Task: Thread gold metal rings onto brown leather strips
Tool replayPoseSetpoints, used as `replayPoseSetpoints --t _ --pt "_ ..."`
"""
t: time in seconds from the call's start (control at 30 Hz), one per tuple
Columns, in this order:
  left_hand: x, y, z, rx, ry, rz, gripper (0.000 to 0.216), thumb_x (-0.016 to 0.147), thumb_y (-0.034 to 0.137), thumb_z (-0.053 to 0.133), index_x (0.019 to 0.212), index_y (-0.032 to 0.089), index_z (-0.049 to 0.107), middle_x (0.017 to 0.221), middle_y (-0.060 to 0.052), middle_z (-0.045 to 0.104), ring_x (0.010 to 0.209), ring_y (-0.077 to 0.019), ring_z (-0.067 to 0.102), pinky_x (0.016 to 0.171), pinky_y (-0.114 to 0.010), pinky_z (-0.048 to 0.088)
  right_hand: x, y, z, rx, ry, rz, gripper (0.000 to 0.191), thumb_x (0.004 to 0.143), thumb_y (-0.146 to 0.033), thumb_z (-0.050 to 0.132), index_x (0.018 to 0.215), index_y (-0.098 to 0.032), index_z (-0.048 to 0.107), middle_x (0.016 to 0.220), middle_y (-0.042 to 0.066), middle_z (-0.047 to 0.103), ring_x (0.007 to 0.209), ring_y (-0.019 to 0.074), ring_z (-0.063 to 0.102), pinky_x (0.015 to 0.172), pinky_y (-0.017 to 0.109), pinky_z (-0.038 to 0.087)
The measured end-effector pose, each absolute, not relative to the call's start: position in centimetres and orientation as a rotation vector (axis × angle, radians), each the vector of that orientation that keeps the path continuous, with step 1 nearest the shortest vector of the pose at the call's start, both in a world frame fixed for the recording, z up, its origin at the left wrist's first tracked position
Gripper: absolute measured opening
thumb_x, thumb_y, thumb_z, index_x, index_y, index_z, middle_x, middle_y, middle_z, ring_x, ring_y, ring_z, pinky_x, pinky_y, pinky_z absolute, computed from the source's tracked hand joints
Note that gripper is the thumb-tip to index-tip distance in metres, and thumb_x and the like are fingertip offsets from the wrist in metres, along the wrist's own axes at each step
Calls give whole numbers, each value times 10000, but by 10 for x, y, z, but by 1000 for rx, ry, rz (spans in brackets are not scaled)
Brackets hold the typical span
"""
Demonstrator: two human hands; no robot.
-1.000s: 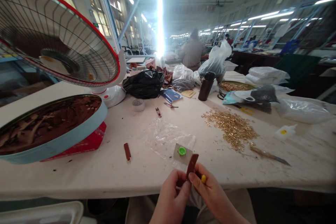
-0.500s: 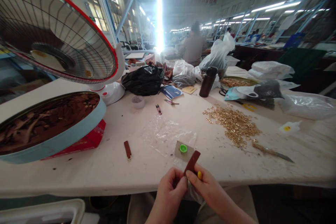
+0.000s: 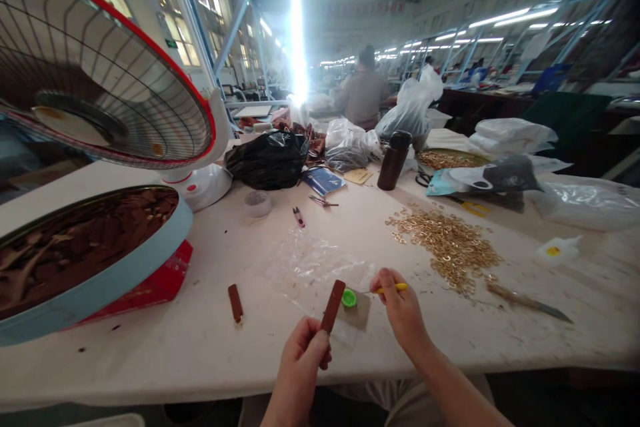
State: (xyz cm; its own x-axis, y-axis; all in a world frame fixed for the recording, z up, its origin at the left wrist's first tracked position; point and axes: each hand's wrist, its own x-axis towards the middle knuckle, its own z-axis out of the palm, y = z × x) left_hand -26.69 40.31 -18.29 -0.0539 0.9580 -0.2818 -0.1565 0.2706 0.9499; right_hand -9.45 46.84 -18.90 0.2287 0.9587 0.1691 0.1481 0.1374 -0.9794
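My left hand [image 3: 301, 353] pinches a narrow brown leather strip [image 3: 333, 305] upright at the table's near edge. My right hand [image 3: 400, 303] holds a thin yellow stick [image 3: 393, 287] whose tip points toward a small green cap [image 3: 349, 297] on a grey card [image 3: 357, 312]. A second brown strip [image 3: 235, 302] lies flat to the left. A heap of small gold rings [image 3: 447, 245] spreads to the right of my right hand.
A round blue tin [image 3: 107, 283] full of brown strips sits at left under a red-rimmed fan [image 3: 95, 60]. Clear plastic sheet [image 3: 310, 260], tape roll [image 3: 257, 203], dark bottle [image 3: 393, 160], knife [image 3: 525, 300], glue bottle [image 3: 557, 250] and bags lie about. A person stands far behind.
My hands have separated: the right hand moved up and right with the yellow stick toward the green cap, while the left keeps the strip, now shifted left.
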Motion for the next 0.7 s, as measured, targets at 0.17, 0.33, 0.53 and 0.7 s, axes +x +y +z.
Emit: replayPoseSetpoints --t 0.17,0.33,0.53,0.7 --pt "-268 401 -177 823 1309 1156 188 661 351 543 595 188 476 498 51 455 499 -107 402 496 -222 319 -104 472 -200 -1272 -1215 880 437 813 -564 458 581 -197 505 533 -16 473 523 150 405 517 274 320" --pt "-264 402 -176 790 1341 1144 215 635 363 582 591 183 474 500 50 467 493 -103 417 481 -214 317 -97 464 -186 -1239 -1156 873 421 847 -536 428 606 -197 492 560 -17 471 520 139 389 515 270 316" --pt "-257 403 -175 833 1241 1010 289 662 432 610 648 163 506 569 24 527 512 -103 467 476 -216 329 -99 439 -150 -965 -834 1148 418 852 -504 455 569 -197 427 541 -33 426 462 103 315 437 242 265" --pt "-251 393 -152 779 1148 1054 310 658 437 646 656 155 518 579 20 544 516 -92 460 484 -205 321 -109 421 -134 -903 -767 1260 430 823 -516 500 548 -196 417 533 -36 414 451 98 305 423 236 251"
